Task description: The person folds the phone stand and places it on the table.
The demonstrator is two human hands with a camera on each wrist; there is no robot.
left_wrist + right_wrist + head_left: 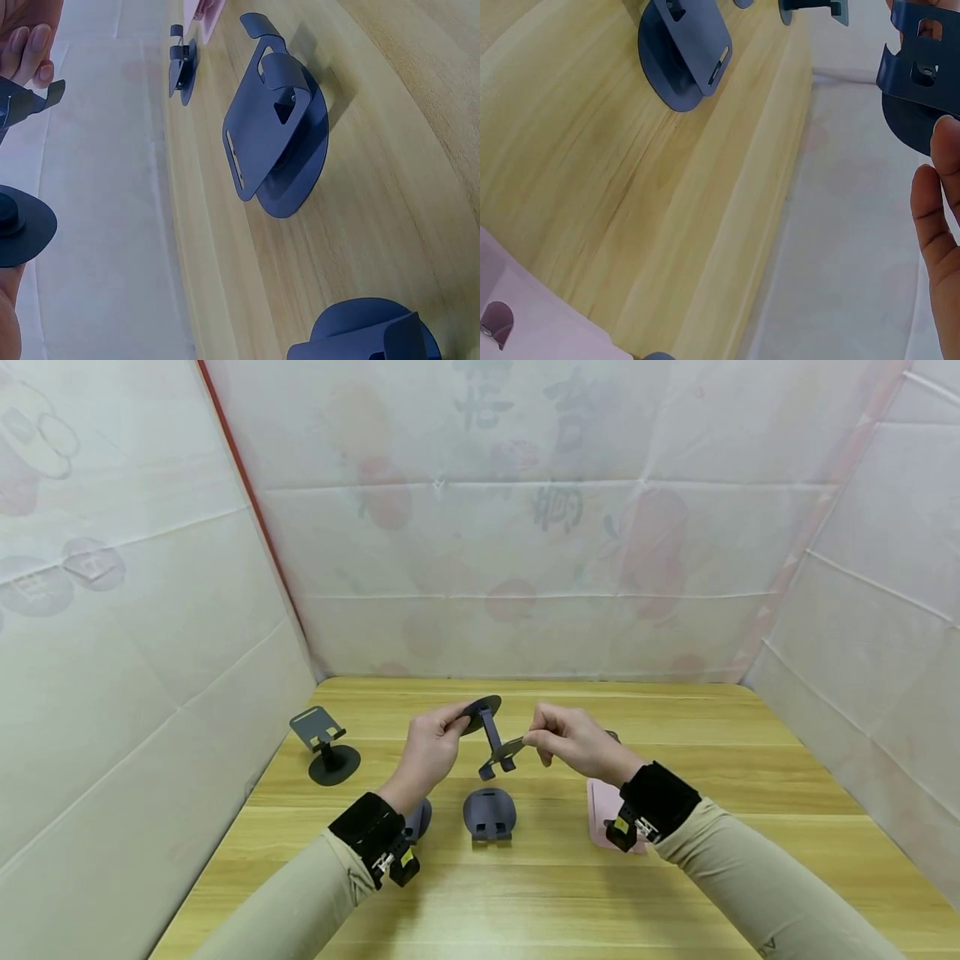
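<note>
The dark grey phone stand hung above the middle of the desk, held between both hands. The left hand pinched its round base; the right hand pinched its cradle plate. Below lay a folded grey stand, a pink stand beside it, and an upright stand far left.

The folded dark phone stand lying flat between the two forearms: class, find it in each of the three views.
Head: folded dark stand at lower centre, on the table.
Left wrist: centre, large.
Right wrist: top, left of centre.
Shared landmark: the pink stand, top in the left wrist view, bottom left in the right wrist view.
</note>
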